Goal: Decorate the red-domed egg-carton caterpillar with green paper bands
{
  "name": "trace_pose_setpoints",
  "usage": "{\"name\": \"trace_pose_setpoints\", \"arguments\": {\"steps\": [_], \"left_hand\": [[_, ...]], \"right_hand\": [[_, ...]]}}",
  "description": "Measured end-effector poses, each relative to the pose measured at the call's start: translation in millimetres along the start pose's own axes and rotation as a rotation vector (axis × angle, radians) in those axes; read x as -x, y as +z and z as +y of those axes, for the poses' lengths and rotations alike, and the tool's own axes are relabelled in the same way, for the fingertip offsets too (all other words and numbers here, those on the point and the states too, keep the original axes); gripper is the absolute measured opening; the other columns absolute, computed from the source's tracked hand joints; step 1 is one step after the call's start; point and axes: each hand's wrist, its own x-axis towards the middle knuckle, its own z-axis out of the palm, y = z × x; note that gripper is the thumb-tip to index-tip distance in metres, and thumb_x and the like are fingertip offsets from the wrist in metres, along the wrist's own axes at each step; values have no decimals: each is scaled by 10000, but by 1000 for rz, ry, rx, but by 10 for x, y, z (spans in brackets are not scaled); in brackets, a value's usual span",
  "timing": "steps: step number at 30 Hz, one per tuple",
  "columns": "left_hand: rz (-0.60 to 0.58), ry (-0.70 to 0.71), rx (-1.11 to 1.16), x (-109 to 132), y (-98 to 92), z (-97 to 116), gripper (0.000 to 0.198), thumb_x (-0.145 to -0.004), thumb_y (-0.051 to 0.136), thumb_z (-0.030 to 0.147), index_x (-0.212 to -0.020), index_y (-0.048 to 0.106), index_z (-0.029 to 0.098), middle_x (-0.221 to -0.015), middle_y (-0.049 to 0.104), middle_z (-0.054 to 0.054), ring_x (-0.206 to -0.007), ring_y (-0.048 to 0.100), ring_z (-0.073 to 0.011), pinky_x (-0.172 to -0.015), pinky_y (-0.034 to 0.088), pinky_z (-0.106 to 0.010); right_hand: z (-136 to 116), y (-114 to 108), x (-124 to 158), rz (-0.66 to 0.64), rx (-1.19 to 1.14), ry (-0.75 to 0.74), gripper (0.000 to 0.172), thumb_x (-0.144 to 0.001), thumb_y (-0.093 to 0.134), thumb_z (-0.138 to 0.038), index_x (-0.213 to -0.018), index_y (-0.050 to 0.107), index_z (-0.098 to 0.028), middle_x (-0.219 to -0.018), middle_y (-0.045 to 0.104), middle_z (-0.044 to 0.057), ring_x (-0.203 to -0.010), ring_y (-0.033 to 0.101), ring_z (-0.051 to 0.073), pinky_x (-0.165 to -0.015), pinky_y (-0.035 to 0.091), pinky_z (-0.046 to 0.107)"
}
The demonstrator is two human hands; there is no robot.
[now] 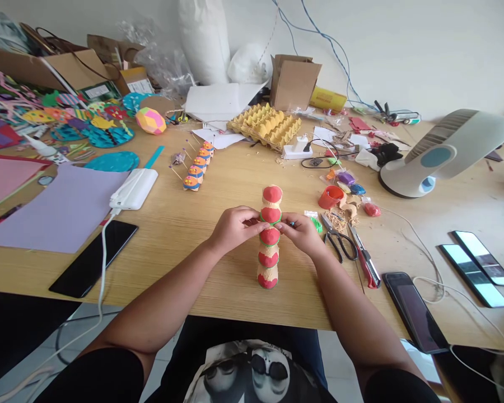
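A strip of egg-carton cups (269,258) lies lengthwise on the table before me, pointing away from my body. Red clay covers the cup tops, and thin green edging runs round some of them; bare tan carton shows between. My left hand (237,228) grips the strip from its left side, thumb on the dip between two red cups. From the other side my right hand (303,232) is closed on the same spot, thumb and finger pressed to the green edging. The thumbs almost meet. Both hands' undersides are hidden.
Right of my hands lie black-handled scissors (340,238), a red utility knife (365,257), a red cup (331,196) and clay packets. A finished-looking orange-and-blue caterpillar (199,166) stands behind left. Phones (415,310), a white fan (441,151) and a yellow egg tray (264,127) surround the workspace.
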Motion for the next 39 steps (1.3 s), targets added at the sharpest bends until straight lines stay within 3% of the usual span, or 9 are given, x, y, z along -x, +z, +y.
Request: {"name": "trace_pose_setpoints", "arguments": {"steps": [13, 19, 22, 31, 34, 39], "left_hand": [[1, -187, 111, 14, 16, 42, 349, -785, 787, 504, -861, 795, 164, -829, 770, -69, -721, 692, -187, -656, 527, -283], [-140, -262, 511, -7, 18, 9, 412, -864, 703, 524, -1022, 782, 151, -993, 776, -96, -912, 724, -232, -768, 589, -316], [-171, -350, 681, -2, 59, -33, 427, -881, 682, 538, -1023, 784, 149, -974, 779, -94, -904, 728, -232, -767, 599, -327], [-143, -432, 816, 27, 172, -48, 385, -846, 737, 510, -979, 784, 152, -934, 777, -86, -877, 726, -218, -779, 606, -340], [-143, -436, 816, 24, 177, -55, 386, -835, 748, 510, -970, 781, 150, -930, 775, -82, -873, 723, -210, -795, 603, -342], [-117, -476, 879, 23, 202, -89, 398, -803, 772, 532, -926, 763, 154, -904, 761, -74, -857, 715, -202, -762, 590, -327]], "right_hand": [[-40, 29, 10, 16, -43, 58, 392, -855, 719, -531, -982, 756, -162, -718, 629, 2, -637, 506, 123, -591, 399, 253], [-56, 25, 10, 29, -91, 90, 434, -794, 760, -572, -937, 750, -163, -743, 661, 17, -653, 547, 135, -591, 443, 257], [-58, 17, 8, 17, -79, 92, 442, -791, 757, -580, -943, 758, -166, -728, 648, 11, -646, 533, 132, -587, 439, 254], [-6, -37, 25, 20, 90, 66, 376, -804, 767, -525, -831, 766, -150, -673, 605, 0, -604, 474, 115, -534, 352, 243], [-1, -29, 23, 29, 47, 77, 372, -796, 777, -529, -794, 758, -157, -676, 627, 7, -610, 496, 126, -539, 370, 250], [7, -27, -5, -16, -185, 119, 377, -760, 818, -521, -919, 770, -182, -764, 699, 18, -680, 587, 153, -643, 479, 276]]}}
